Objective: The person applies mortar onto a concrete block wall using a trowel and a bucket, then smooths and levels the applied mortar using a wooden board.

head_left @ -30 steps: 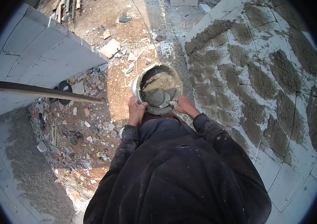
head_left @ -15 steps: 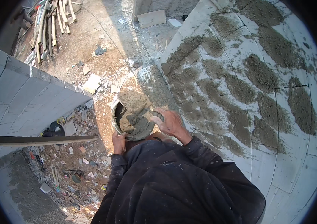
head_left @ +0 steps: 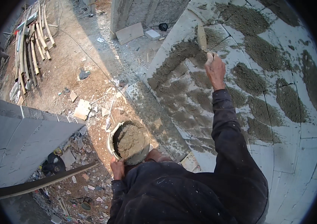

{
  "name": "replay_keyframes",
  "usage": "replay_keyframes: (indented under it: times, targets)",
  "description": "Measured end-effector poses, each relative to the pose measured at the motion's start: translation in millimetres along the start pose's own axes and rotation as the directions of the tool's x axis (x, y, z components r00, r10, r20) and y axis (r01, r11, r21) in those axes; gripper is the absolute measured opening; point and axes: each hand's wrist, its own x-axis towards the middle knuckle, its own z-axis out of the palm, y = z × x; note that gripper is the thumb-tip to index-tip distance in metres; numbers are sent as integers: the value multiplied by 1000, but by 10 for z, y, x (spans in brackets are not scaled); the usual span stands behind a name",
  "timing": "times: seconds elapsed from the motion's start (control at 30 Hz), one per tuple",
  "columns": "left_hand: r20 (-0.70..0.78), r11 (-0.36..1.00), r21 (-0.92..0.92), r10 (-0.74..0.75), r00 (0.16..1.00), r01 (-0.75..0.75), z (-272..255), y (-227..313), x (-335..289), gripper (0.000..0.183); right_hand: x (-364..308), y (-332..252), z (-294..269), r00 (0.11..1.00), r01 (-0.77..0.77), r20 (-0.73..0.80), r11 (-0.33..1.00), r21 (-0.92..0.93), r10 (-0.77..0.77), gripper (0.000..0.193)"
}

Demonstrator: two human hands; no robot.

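Observation:
My left hand (head_left: 117, 168) is closed on the near rim of a bucket (head_left: 110, 143), held in front of my body. Grey-brown wet mortar (head_left: 131, 140) fills much of it. My right arm reaches out to the block wall (head_left: 263, 158) on the right, and my right hand (head_left: 215, 70) grips a trowel (head_left: 201, 37). The trowel's mortar-coated blade points away from me, over the wall's upper left part. It lies beside a thick band of fresh mortar (head_left: 177, 58) along the wall's left edge. Rough mortar patches (head_left: 248, 77) cover much of the white blocks.
A low block wall (head_left: 35, 134) stands at left, with a long plank (head_left: 50, 179) near it. Rubble and scraps (head_left: 82, 108) litter the dirt ground. Bamboo poles (head_left: 31, 41) lie at the far left. A concrete column (head_left: 147, 15) rises at the back, a loose board (head_left: 129, 33) against its base.
My right hand has moved the trowel out of the bucket, up and right to the wall. My left hand still holds the bucket. The view has shifted somewhat.

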Motion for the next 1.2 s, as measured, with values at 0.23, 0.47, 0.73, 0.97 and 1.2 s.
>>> replay_keyframes:
  times: [0.23,0.47,0.73,0.97,1.2]
  targets:
    - [-68,983,-173,-68,995,56,136,-276,-167,40,-867,-924,-1576,891,66,404,940,335,-207,37]
    - [-135,988,-150,14,991,-35,469,-594,-411,34,-4278,-1456,144,449,221,680,809,545,-580,34]
    - [-163,960,-272,20,986,-64,611,-417,-605,37,-3843,-826,-223,443,-55,665,722,690,-602,44]
    - [-185,954,-299,-42,982,-15,596,-602,-528,26,-3106,-1047,-849,529,-83,705,799,596,-471,51]
    - [-152,960,-279,-55,987,11,478,-537,-539,20,-2099,-1769,-1393,658,-40,214,250,967,-722,47]
